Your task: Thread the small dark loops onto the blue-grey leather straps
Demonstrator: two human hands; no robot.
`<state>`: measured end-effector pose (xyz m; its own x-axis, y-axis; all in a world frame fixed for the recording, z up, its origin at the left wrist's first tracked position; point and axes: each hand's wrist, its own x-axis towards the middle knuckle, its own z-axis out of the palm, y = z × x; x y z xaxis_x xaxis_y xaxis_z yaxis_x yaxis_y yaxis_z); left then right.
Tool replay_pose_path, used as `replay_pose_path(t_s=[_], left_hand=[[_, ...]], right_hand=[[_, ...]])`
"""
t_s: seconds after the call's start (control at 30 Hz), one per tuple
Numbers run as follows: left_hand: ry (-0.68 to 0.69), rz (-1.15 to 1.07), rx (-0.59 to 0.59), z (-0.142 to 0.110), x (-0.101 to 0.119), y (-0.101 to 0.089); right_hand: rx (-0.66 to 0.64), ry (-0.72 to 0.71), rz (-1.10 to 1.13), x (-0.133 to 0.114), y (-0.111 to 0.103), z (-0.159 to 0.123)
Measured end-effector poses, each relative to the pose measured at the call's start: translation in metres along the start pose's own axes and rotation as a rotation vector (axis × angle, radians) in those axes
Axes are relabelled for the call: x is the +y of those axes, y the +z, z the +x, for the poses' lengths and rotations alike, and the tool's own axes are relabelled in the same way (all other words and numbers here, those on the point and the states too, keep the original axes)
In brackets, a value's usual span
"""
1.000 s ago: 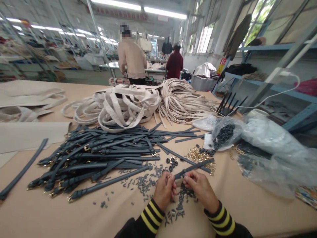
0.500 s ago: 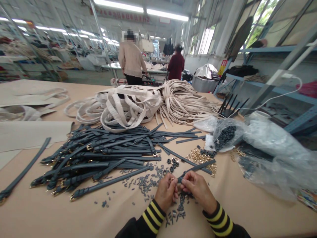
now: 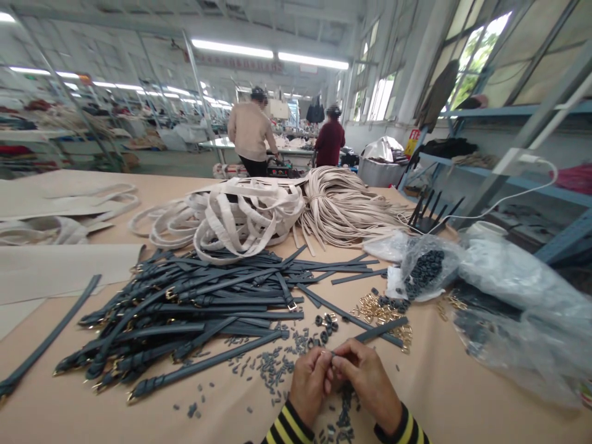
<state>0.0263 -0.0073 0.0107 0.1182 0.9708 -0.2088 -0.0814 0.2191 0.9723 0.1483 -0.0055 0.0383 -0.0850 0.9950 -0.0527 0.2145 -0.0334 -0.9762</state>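
My left hand (image 3: 309,383) and my right hand (image 3: 370,377) meet at the front of the table, fingertips pinched together. Between them is the end of a dark grey strap (image 3: 383,329), which runs out past my right hand to the upper right. A bit of gold metal, perhaps a buckle, shows at my left fingertips; the fingers mostly cover it. Just beyond my hands lie dark strap loops (image 3: 324,336). Small dark grey pieces (image 3: 272,367) are scattered to the left and beneath my hands. Gold buckles (image 3: 374,308) sit in a heap farther back.
A pile of dark buckled straps (image 3: 185,308) covers the left middle. Behind it are cream looped straps (image 3: 245,219) and a bundle of beige strips (image 3: 342,206). Clear plastic bags (image 3: 513,271) stand at the right. Two people (image 3: 252,132) are at a farther table.
The view has tilted up, so the table sits lower in the picture. My hands have come closer together around the strap end, covering more of it.
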Motion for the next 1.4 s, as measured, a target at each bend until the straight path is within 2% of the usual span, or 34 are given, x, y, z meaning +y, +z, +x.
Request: replay_pose_path(t_s=[0.1, 0.27, 0.37, 0.47, 0.53, 0.6, 0.77, 0.9, 1.0, 1.07, 1.17, 1.23, 1.4], left_hand=[[0.038, 0.066, 0.006, -0.003, 0.001, 0.000], [0.099, 0.104, -0.096, -0.004, 0.000, 0.000], [0.108, 0.152, -0.077, -0.004, 0.006, -0.001], [0.079, 0.165, -0.016, -0.003, 0.013, -0.003], [0.068, 0.132, -0.016, -0.002, 0.015, -0.004], [0.063, 0.078, -0.043, -0.002, 0.015, -0.005], [0.049, -0.009, -0.100, -0.001, 0.010, -0.006], [0.006, 0.004, -0.169, -0.001, 0.006, -0.005], [0.047, 0.045, -0.236, -0.002, 0.005, -0.005], [0.071, 0.053, -0.256, -0.003, 0.005, -0.006], [0.080, 0.076, -0.273, -0.003, 0.005, -0.006], [0.070, 0.062, -0.268, -0.003, 0.006, -0.004], [0.039, -0.072, -0.195, -0.004, 0.007, 0.001]], right_hand=[[0.018, -0.023, -0.088, 0.001, 0.001, 0.002], [-0.097, -0.031, -0.122, -0.005, -0.007, 0.000], [-0.143, -0.198, -0.291, -0.019, -0.017, -0.001], [-0.075, -0.401, -0.523, -0.028, -0.032, 0.001], [-0.032, -0.458, -0.678, -0.029, -0.043, 0.005], [-0.083, -0.437, -0.811, -0.027, -0.053, 0.009], [-0.305, -0.262, -1.002, -0.033, -0.066, 0.012], [-0.404, -0.201, -1.025, -0.044, -0.059, 0.009], [-0.418, -0.198, -0.983, -0.044, -0.048, 0.005], [-0.419, -0.184, -0.893, -0.041, -0.043, 0.002], [-0.505, -0.146, -0.704, -0.035, -0.044, -0.001], [-0.521, -0.137, -0.654, -0.031, -0.046, -0.001], [-0.453, -0.192, -0.671, -0.027, -0.044, 0.003]])
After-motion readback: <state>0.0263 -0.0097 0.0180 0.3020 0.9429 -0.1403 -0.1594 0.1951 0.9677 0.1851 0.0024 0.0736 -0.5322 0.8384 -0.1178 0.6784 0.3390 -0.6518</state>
